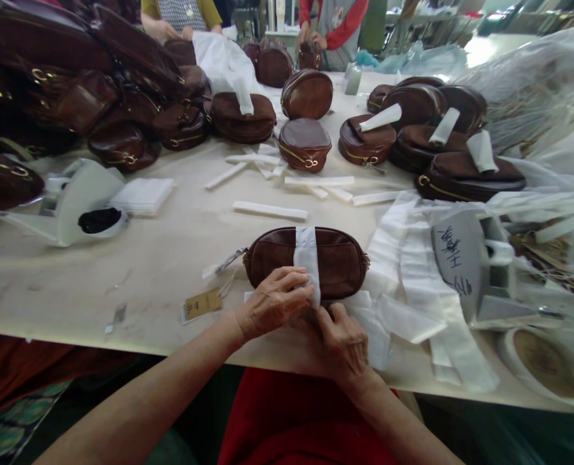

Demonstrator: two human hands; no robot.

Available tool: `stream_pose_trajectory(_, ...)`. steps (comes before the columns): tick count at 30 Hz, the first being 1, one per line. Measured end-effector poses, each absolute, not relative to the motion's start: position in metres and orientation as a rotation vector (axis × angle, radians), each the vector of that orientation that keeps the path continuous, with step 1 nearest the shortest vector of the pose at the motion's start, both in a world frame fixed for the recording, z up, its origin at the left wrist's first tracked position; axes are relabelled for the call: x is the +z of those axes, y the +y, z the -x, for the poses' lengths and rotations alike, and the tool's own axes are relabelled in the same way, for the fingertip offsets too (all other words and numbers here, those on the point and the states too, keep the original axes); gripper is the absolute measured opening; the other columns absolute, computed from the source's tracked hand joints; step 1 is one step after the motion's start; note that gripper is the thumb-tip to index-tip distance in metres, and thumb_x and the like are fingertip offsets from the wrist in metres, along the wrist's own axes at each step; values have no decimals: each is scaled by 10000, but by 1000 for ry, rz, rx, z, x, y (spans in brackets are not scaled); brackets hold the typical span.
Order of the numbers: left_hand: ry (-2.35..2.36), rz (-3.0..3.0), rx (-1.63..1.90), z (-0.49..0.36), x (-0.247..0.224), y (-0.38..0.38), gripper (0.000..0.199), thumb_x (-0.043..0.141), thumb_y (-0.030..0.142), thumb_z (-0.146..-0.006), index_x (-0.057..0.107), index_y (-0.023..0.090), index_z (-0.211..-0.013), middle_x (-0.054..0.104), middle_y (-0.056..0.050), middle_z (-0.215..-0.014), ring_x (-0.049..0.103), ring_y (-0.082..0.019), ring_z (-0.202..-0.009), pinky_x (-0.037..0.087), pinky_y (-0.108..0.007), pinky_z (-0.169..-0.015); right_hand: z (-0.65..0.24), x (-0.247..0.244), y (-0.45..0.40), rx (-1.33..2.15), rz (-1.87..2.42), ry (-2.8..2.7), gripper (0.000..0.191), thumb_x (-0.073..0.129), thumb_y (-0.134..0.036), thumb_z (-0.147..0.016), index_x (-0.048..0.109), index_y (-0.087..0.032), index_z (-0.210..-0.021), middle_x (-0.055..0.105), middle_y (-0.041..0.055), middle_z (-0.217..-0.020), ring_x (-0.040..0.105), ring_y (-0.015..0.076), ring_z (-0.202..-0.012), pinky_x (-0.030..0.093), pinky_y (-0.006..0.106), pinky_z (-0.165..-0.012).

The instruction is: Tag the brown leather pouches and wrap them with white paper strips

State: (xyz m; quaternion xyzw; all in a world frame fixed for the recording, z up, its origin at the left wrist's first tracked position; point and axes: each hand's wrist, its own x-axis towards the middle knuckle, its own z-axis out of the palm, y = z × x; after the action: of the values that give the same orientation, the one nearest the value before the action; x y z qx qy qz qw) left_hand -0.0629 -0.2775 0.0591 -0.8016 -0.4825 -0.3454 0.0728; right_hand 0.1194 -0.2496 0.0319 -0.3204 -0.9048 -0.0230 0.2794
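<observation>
An oval dark brown bag [272, 258] lies in front of me, with a white strip [307, 248] running across its middle. My left hand [277, 298] reaches over the bag's lower edge, its bent fingers closed on the strip. At the strip's lower end my right hand [343, 339] is closed, its thumb and index finger pinching there; its other fingers curl under. A brown hang tag [202, 305] lies left of the bag on a thin string. A small clear packet [226, 261] hangs at the bag's left end.
Loose white strips [270, 210] lie beyond the bag. A tape dispenser [461, 271] and white sheets [403, 278] are at right, another dispenser [68, 206] at left. Brown bags [122, 145] pile up at left, and more bags [465, 174] stand at right. Two people [335, 29] work across the table.
</observation>
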Motion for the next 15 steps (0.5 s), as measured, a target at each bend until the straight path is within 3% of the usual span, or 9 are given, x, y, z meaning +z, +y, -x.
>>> stream_pose_trajectory(4, -1468, 2415, -1046, 62, 60, -278, 153, 571, 191, -866, 585, 132, -1006, 626, -92, -990, 567, -234, -1053, 535, -357, -873, -124, 39, -251, -45, 728, -2395, 342, 371, -99, -913, 636, -181, -712, 515, 54, -662, 412, 147, -547, 306, 282, -520)
stream_pose_trajectory(8, -1502, 2420, -1108, 62, 60, -278, 165, 578, 179, -858, 575, 139, -1018, 628, -89, -997, 558, -230, -1068, 522, -365, -896, -132, 58, -247, 245, 612, -2319, 168, 477, -104, -856, 629, -163, -898, 583, 76, -798, 524, 173, -695, 412, 293, -627)
stream_pose_trajectory(12, -1551, 2414, -1206, 61, 58, -278, 243, 568, 218, -869, 527, 122, -1088, 613, -118, -1050, 548, -225, -1077, 503, -386, -930, -128, 77, -222, 385, 534, -2315, 344, 545, -126, -816, 551, -164, -1158, 608, 125, -1108, 554, 248, -1014, 440, 387, -869)
stream_pose_trajectory(15, -1603, 2334, -1289, 60, 56, -280, 319, 560, 259, -876, 486, 106, -1147, 576, -154, -1114, 515, -237, -1123, 482, -416, -961, -117, 79, -204, 430, 511, -2401, 384, 540, -147, -811, 555, -168, -1194, 595, 124, -1209, 544, 263, -1084, 431, 414, -903)
